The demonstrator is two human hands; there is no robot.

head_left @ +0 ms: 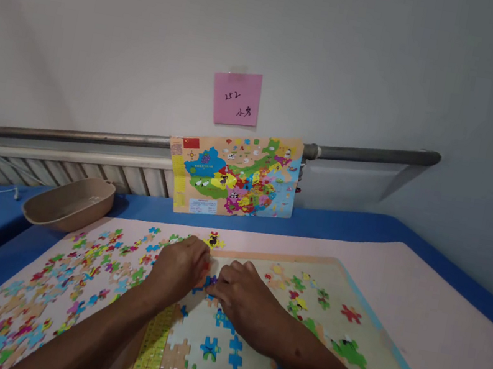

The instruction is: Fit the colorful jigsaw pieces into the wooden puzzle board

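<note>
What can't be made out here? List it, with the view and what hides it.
All in the head view:
- Exactly what the left hand and right hand grip among the puzzle pieces between them: their own curled fingers cover it.
- The near edge of the puzzle board: cut off by the bottom of the picture.
- Pieces under the right forearm: covered by it.
- The map's small print: too small and blurred.

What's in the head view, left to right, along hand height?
Loose pieces → left hand → right hand → lone red piece → blue border. Left out: the bits between the hands, which the fingers partly cover.
</note>
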